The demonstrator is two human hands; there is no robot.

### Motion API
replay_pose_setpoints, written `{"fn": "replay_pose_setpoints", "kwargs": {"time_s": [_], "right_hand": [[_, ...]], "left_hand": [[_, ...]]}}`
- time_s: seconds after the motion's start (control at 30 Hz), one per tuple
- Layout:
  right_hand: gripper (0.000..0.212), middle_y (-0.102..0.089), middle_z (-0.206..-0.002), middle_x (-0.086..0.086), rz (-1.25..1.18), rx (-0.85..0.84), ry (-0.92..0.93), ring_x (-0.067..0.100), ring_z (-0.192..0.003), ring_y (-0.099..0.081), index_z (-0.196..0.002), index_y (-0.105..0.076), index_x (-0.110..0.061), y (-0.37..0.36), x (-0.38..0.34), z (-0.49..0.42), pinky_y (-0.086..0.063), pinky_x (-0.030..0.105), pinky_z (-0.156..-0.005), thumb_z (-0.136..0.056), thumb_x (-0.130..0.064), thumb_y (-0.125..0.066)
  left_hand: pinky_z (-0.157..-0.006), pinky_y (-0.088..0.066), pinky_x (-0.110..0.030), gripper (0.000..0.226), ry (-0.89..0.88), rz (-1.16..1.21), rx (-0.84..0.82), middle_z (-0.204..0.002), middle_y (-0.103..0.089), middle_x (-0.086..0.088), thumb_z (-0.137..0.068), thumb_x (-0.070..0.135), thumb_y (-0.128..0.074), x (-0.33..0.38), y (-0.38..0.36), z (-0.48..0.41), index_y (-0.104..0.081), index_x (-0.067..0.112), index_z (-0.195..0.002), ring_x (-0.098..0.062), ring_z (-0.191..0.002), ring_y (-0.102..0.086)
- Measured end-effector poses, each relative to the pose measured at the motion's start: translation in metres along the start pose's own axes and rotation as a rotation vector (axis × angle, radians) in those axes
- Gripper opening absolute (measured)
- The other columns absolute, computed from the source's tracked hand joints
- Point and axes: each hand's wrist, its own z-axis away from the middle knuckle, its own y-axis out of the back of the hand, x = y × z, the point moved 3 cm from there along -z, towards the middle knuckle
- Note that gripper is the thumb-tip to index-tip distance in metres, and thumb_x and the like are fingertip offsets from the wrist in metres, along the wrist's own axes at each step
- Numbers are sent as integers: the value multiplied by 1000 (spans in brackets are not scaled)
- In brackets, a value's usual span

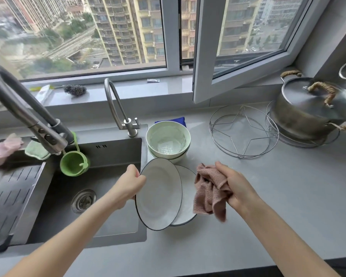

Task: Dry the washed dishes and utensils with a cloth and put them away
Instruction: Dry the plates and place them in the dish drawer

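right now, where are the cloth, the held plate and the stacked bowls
cloth (pixel 208 194): head view, middle of the bunched fabric
held plate (pixel 160 193): head view, centre of its white face
stacked bowls (pixel 155 129): head view, inner wall of the top bowl

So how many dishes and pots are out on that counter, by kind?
Plates: 2, one held up, one under it
Bowls: 2, stacked, the lower one mostly hidden; a clear one may sit inside
Pots: 1
Total: 5
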Motion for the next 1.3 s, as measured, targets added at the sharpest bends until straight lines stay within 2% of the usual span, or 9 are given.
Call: {"fn": "replay_pose_setpoints", "kwargs": {"time_s": [0.1,0.2,0.43,0.63,0.77,0.83,0.97,1.13,1.3], "right_hand": [[16,-68,-91,13,46,35,111,19,-70,-68,-102,-63,-2,-26,8,7,-57,30,-59,-90,-14,-61],[27,-62,-122,2,281,-14,295,18,-109,-61,-117,-56,-23,-66,31,10,-50,40,-96,-91,-22,-63],[55,-35,-151,-14,1210,-609,723,8,-137,-30,-144,-36,-38,-105,77,38,-18,28,-114,-90,-46,-36],[52,-51,-142,-3,1865,-228,1233,28,-139,-36,-141,-45,-26,-64,50,-22,-12,56,-111,-97,-48,-26],[57,-46,-146,4,1706,-212,1347,29,-137,-40,-142,-41,-22,-110,19,-29,-30,57,-107,-96,-52,-28],[59,-59,-131,3,1584,-157,1236,29,-113,-60,-134,-53,-25,-120,4,-27,-49,44,-87,-92,-60,-30],[45,-67,-103,-5,1325,101,663,21,-93,-62,-120,-59,-30,-94,-16,-40,-48,32,-78,-81,-54,-62],[22,-63,-92,9,182,56,-98,23,-73,-59,-103,-63,-11,-84,25,-40,-48,25,-57,-82,-11,-69],[36,-65,-87,12,-33,230,56,22,-69,-61,-106,-61,1,-77,23,-29,-51,30,-60,-75,19,-61]], "left_hand": [[-50,-33,-24,7,-16,131,13,-73,-35,-3,-89,10,-40,2,1,4,-36,13,-85,-18,-64,-32],[-46,-29,-22,20,-80,276,44,-70,-32,0,-95,23,-45,7,-1,9,-36,16,-79,-15,-61,-29],[-54,-26,-32,36,-175,520,273,-61,-33,-2,-93,23,-54,9,31,3,-36,16,-63,-16,-59,-31],[-44,-26,-17,34,-224,405,-70,-61,-30,0,-93,22,-54,12,24,12,-35,14,-66,-11,-50,-32],[-74,-39,-32,33,-248,492,-220,-91,-68,-14,-79,34,-55,24,18,16,-64,5,-94,-21,-80,-58],[-66,-37,-28,33,-271,517,-118,-81,-61,-14,-81,32,-57,30,19,16,-62,0,-89,-21,-75,-52],[-46,-17,-24,40,-288,466,292,-59,-24,2,-92,15,-55,40,31,16,-30,16,-60,-13,-54,-20],[-49,-24,-24,39,-273,556,604,-55,-31,3,-94,19,-53,52,43,27,-36,16,-59,-12,-50,-28],[-69,-42,-21,18,-263,650,415,-76,-58,2,-93,31,-51,25,16,41,-50,19,-81,-17,-73,-55]]}}
